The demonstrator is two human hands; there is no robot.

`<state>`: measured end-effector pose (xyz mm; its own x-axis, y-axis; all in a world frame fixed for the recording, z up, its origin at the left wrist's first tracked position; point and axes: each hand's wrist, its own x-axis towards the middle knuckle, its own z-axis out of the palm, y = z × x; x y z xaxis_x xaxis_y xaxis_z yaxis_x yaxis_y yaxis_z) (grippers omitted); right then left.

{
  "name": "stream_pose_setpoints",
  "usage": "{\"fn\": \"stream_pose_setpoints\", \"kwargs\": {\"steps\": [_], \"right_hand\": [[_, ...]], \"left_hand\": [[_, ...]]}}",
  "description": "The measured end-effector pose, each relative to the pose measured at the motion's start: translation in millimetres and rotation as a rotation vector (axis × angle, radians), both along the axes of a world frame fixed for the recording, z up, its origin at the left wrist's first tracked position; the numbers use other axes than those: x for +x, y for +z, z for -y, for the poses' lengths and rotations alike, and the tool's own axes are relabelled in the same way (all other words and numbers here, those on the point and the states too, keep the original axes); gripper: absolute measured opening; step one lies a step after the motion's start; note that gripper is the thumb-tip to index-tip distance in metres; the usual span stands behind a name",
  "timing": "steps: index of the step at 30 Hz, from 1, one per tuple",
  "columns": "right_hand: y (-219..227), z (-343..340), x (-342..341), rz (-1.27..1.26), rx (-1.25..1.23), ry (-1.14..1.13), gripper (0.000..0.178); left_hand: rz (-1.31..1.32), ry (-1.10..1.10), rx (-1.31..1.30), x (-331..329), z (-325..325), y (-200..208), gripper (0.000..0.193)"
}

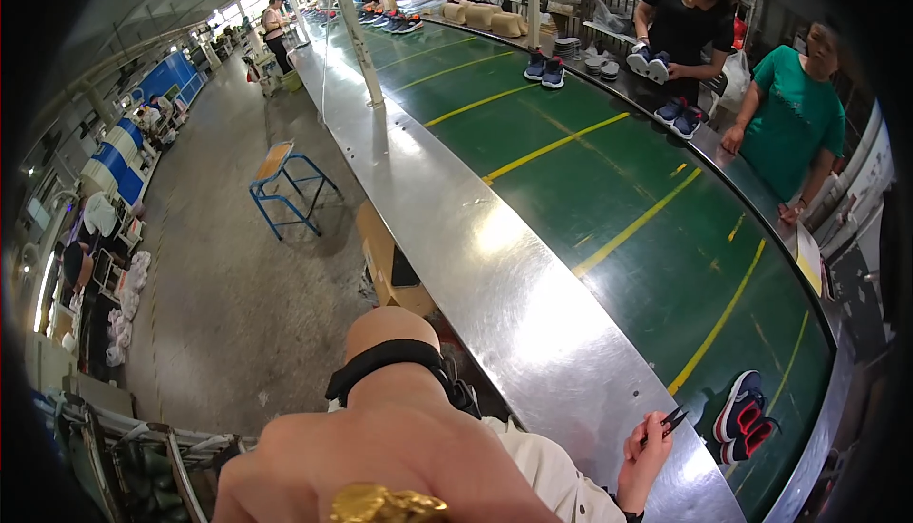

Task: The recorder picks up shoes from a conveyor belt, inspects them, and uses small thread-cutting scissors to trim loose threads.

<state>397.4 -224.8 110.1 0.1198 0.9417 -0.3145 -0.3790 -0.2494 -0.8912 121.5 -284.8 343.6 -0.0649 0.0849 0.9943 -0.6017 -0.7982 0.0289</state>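
Note:
Very close to the view, my left hand (380,437) fills the bottom, its back and knuckles showing. A gold ring (385,504) is on it and a black strap (395,357) circles the wrist; its fingers run out of sight at the lower edge. My right hand (645,452) is closed around small black thread snips (676,419), blades pointing up and right, above the metal edge of the line. Just right of them, apart from the hand, a pair of dark blue sneakers (740,416) with red linings and white soles rests on the green belt (656,333).
Along my side of the belt runs a shiny metal ledge (495,304), with a post (354,29) farther up. A blue-legged stool (285,176) and a cardboard box (385,257) stand on the left. Across the belt are a person in green (797,119) and one in black (687,24) handling shoes.

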Motion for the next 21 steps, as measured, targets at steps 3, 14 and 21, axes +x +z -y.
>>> {"fn": "stream_pose_setpoints", "kwargs": {"steps": [3, 14, 21], "right_hand": [[1.1, 3.1, -1.1, 0.005, -0.008, -0.003, 0.015], [3.5, 5.5, 8.4, 0.036, -0.032, -0.003, 0.012], [3.3, 8.0, 11.9, -0.002, -0.019, 0.02, 0.012]], "left_hand": [[-0.051, -0.097, -0.017, -5.5, 6.9, 3.1, 0.019], [-0.242, -0.709, -0.407, -6.2, -12.5, 13.2, 0.01], [-0.119, -0.496, -0.394, 6.5, -10.7, 10.6, 0.01]]}}
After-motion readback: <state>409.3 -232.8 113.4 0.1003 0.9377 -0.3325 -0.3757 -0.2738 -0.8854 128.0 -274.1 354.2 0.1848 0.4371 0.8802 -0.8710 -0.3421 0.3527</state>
